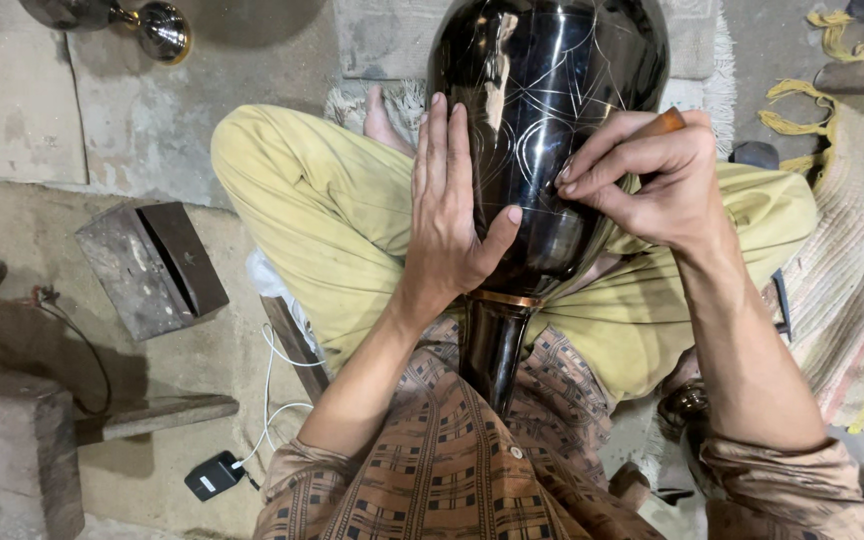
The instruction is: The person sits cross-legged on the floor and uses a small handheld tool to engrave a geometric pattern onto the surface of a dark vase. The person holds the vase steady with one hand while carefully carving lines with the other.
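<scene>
On the lap: black vase [552, 120] | left hand [447, 215] spread flat on it | right hand [652, 175] pinching wooden-handled tool [664, 123] against it

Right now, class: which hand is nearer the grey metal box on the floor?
Left. The left hand lies on the vase, nearer the box; the right hand is beyond the vase.

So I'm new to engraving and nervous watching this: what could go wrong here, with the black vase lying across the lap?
The tool in the right hand works close to the left hand's thumb; a slip might nick it. The glossy black vase rests only on the crossed legs, steadied by one flat palm, so it could roll. A stray stroke would probably scar the fine scratched lines.
</scene>
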